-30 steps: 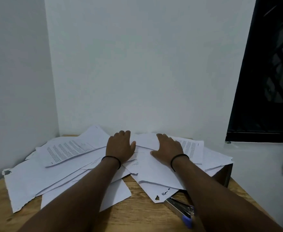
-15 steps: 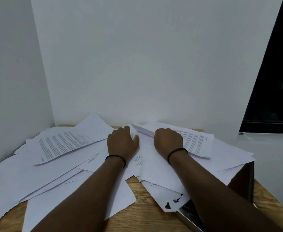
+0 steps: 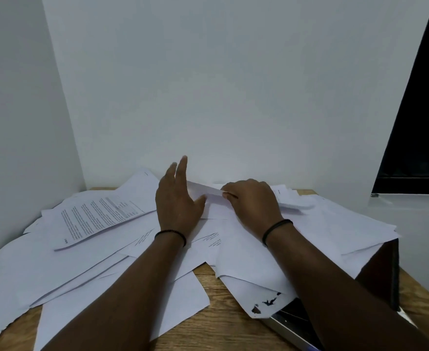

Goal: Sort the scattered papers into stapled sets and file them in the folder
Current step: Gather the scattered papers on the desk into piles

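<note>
My right hand [image 3: 252, 201] has its fingers curled on the lifted edge of a thin sheaf of sheets [image 3: 208, 192] at the far middle of the pile, pinching it just past my knuckles, while my left hand [image 3: 176, 203] stands open beside it, fingers straight and raised, thumb near the same edge. The scattered papers [image 3: 94, 252] spread out to both sides of that pinch and back toward me, overlapping in loose layers on the wooden table [image 3: 223, 323]. I judge them light, limp and slick on each other: a 1-point pull would drag neighbours along or crease a corner, so I would take the sheaf along its edge with both hands and support it from below. To the right of my grip the pile overhangs a dark box-like thing [image 3: 380, 272], where sheets could slide off. Beyond my fingers the wall [image 3: 221, 97] stands close, so the free room lies toward me and upward. No folder can be told for certain.
</note>
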